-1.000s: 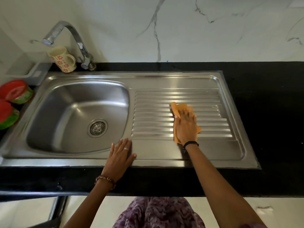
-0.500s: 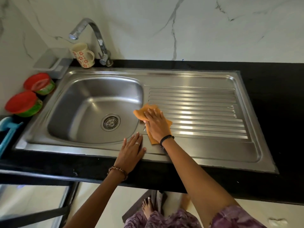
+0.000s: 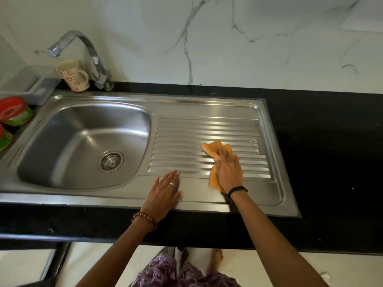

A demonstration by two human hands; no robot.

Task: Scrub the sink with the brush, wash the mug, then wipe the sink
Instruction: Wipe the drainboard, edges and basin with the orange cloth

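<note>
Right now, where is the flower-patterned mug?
In the head view, the mug stands upright at far left, on the counter behind the sink's back rim, just left of the tap's base.

Cloth (image 3: 214, 149) orange, sink (image 3: 207, 108) bare steel. Mug (image 3: 71, 76) cream with red flowers. Counter (image 3: 331, 141) black, wall (image 3: 228, 38) white marble, grey veins.

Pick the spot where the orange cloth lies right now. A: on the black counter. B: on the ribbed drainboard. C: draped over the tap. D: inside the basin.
B: the right hand presses the orange cloth flat on the ribbed drainboard.
</note>
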